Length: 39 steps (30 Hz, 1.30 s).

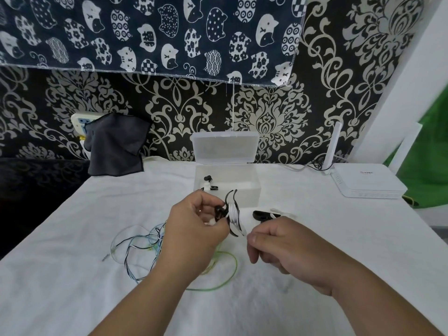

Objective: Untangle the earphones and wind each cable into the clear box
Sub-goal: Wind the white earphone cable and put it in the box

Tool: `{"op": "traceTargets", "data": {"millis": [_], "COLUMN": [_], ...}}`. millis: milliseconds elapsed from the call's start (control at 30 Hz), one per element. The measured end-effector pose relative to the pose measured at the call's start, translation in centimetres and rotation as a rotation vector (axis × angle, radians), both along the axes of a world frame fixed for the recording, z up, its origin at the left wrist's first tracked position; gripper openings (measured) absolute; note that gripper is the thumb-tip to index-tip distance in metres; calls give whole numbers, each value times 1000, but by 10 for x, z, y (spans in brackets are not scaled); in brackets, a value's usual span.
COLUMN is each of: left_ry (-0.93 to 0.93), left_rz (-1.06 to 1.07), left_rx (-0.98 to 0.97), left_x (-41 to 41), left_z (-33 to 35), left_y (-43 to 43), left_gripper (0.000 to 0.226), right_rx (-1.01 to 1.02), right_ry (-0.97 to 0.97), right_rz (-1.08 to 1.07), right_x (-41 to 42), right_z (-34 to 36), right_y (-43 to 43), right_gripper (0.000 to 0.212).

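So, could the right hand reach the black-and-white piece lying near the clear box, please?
Probably yes: the black-and-white piece lies just beyond the right hand, nothing between, though that hand seems busy pinching the wound cable.

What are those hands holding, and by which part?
The left hand pinches the wound black-and-white earphone cable bundle at its left edge. The right hand curls at its lower end; whether it grips cannot be told.
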State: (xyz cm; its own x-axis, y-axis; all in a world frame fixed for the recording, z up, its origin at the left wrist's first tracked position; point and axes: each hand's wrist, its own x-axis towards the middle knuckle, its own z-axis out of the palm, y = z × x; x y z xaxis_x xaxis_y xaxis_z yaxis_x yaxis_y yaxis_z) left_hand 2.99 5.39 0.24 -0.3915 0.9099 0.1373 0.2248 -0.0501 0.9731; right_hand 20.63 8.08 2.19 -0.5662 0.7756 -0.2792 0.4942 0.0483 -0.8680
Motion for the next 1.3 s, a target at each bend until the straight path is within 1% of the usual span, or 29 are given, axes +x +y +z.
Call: {"op": "traceTargets", "data": {"millis": [100,167,233,300,367,500,567,667,767,833,933,1033,1133,1200,1300], "left_ry": [216,334,406,411,336,114,29,-85,-224,-260,-197,-62,100,218,431], "left_rz": [-32,-60,-87,-127,-182,-333,-401,-427,-310,-211,-74,12,23,-4,-63], "left_rx": [-8,-33,-55,-70,-87,-78,-77,-42,-3,14,19,4,-15,-25,-23], "left_x": [3,6,7,7,8,12,13,12,10,9,7,3,-1,-2,-1], "left_z": [1,2,2,2,6,15,15,11,6,5,6,8,7,5,3], "left_y": [-5,-8,-9,-9,-11,-14,-13,-10,-6,-4,-2,-2,-3,-5,-7], "left_gripper": [28,28,27,27,28,29,27,23,19,20,25,26,28,30,27], "right_rx": [17,44,61,76,139,340,370,299,122,24,-31,-80,-35,38,114], "right_ry": [65,147,246,326,333,232,202,121,23,-18,-70,-57,-42,-38,17], "right_rz": [25,-35,-148,-239,-306,-429,-464,-471,-399,-279,-85,17,46,34,-9], "right_x": [-1,-1,2,7,11,14,13,13,8,3,-4,-5,-3,-1,0], "right_z": [5,8,9,11,13,13,10,5,0,-5,-10,-7,-1,3,7], "right_y": [-3,-2,1,4,6,8,9,12,10,7,0,-3,-4,-4,-3], "right_gripper": [35,33,34,35,32,28,28,32,41,45,41,37,33,31,28]}}
